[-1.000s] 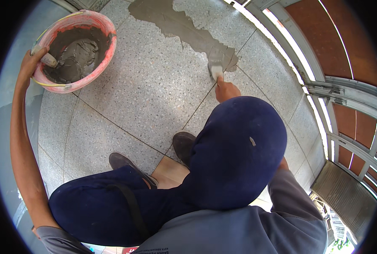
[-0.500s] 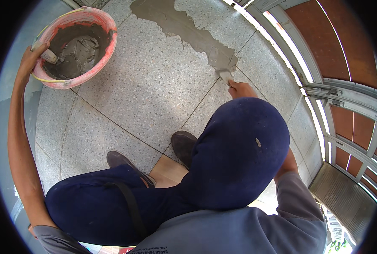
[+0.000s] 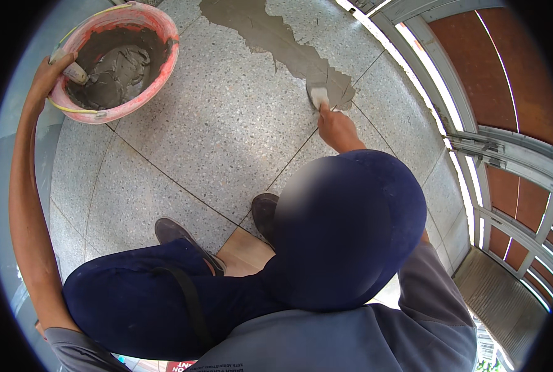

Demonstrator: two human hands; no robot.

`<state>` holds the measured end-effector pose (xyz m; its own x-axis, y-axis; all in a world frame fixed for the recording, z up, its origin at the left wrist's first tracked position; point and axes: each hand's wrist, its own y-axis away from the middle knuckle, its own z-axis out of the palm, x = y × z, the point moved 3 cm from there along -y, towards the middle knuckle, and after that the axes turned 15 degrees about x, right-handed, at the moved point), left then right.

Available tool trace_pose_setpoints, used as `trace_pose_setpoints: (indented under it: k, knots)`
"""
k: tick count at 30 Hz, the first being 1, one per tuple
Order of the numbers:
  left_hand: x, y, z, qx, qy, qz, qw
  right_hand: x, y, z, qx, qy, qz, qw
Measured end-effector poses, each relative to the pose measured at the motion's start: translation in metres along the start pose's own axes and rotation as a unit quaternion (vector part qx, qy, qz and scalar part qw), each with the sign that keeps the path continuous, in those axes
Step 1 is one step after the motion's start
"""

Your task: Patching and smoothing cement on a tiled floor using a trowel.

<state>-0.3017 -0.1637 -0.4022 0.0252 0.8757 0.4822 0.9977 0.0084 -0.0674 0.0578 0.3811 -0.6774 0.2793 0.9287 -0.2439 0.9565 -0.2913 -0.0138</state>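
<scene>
My left hand [image 3: 48, 82] is closed on a pale, mud-smeared handle [image 3: 71, 71] at the left rim of a pink bucket [image 3: 149, 90], which holds grey, wet paste [image 3: 115, 77]. My right hand [image 3: 339, 131] grips a putty knife [image 3: 318, 94] with a pale handle, its blade on the lower end of a long, ragged grey patch [image 3: 264, 34] spread across the speckled floor tiles. My raised knee hides part of the right forearm.
Speckled tiles [image 3: 165, 161] surround my shoes [image 3: 169, 230], with a beige tile [image 3: 244, 248] between them. Metal-framed doors with brown panels [image 3: 496, 71] line the right side, with a ribbed metal sheet [image 3: 503, 291] below. A pale blue surface [image 3: 6, 186] runs along the left.
The putty knife went down and right, then back up and left along the patch's lower end. My left hand stayed at the bucket, which appears slightly higher and further right in view.
</scene>
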Motion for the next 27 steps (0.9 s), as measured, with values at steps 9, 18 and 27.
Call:
trace_pose_setpoints:
  k: [9, 18, 27]
  knots:
    - [0.000, -0.009, 0.009, -0.015, -0.007, -0.002, 1.000, -0.012, -0.074, -0.030, 0.072, -0.036, -0.013, 0.997]
    - [-0.013, -0.009, -0.006, -0.007, -0.053, -0.033, 0.998, 0.006, -0.076, -0.051, -0.061, -0.095, -0.046, 0.993]
    - [-0.032, -0.012, -0.012, 0.011, -0.033, -0.025, 0.999, 0.003, -0.012, -0.047, -0.071, 0.000, -0.023, 0.997]
